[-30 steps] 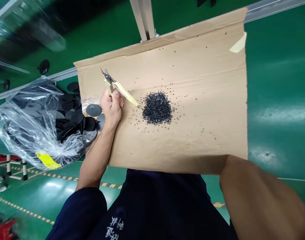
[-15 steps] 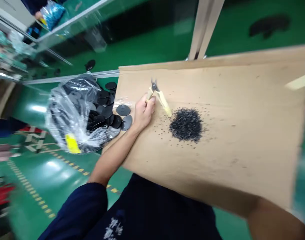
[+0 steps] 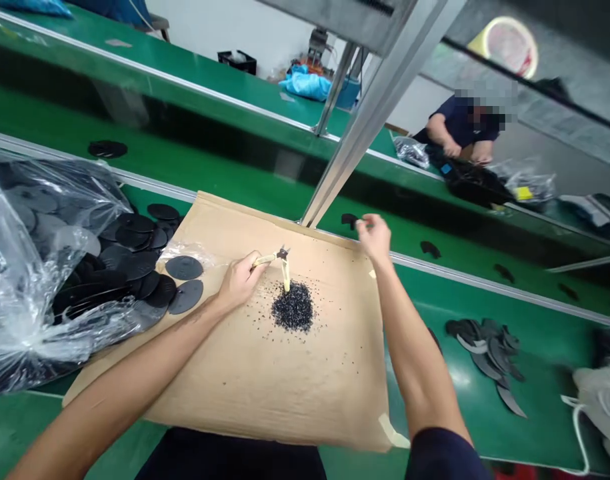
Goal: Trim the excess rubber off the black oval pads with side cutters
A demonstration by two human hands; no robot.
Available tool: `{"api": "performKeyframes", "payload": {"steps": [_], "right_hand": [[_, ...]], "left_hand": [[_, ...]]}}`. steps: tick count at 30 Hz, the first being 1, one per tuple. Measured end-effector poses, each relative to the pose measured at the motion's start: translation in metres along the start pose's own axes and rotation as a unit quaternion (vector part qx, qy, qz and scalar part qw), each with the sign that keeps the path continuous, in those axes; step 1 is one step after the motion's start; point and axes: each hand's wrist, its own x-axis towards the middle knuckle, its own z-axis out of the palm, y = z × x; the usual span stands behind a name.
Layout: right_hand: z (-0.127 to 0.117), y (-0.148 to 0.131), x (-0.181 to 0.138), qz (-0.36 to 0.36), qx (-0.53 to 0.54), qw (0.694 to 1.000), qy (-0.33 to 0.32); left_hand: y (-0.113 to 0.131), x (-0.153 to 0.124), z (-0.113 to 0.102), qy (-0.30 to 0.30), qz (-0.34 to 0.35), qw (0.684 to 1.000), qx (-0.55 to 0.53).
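Note:
My left hand (image 3: 239,281) is closed on one yellow handle of small cutting pliers (image 3: 279,262), held over a brown cardboard sheet (image 3: 265,373). The other handle hangs down toward a pile of small black trimmings (image 3: 293,309). My right hand (image 3: 374,235) is stretched out past the far edge of the cardboard, over the green belt, next to a black piece (image 3: 349,219); its fingers are curled and blurred. Black plastic discs (image 3: 184,268) lie just left of my left hand.
A clear plastic bag (image 3: 39,267) full of black discs spills onto the table at left. More black pieces (image 3: 485,347) lie at right. A metal post (image 3: 355,127) rises behind the cardboard. Another person (image 3: 459,130) works across the green conveyor (image 3: 235,167).
My head has lifted, so the conveyor and the far bench have come into view. My right arm has reached forward past the cardboard. My left hand has kept hold of the pliers.

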Motion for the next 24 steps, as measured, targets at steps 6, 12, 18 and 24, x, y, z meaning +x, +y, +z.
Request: {"api": "performKeyframes", "payload": {"steps": [6, 12, 18, 24], "right_hand": [[0.009, -0.028, 0.019, 0.103, -0.006, 0.995, -0.009], [-0.016, -0.035, -0.006, 0.099, 0.021, 0.995, 0.009], [-0.022, -0.036, -0.098, -0.001, 0.077, 0.995, -0.061], [-0.022, -0.063, -0.162, -0.047, 0.176, 0.982, -0.048]], "left_hand": [[-0.003, 0.004, 0.001, 0.010, 0.010, 1.000, -0.001], [-0.002, 0.005, 0.000, 0.004, 0.004, 1.000, 0.004], [-0.003, 0.006, 0.000, 0.003, -0.008, 1.000, 0.015], [0.011, -0.003, -0.005, -0.014, 0.037, 0.996, 0.075]]}}
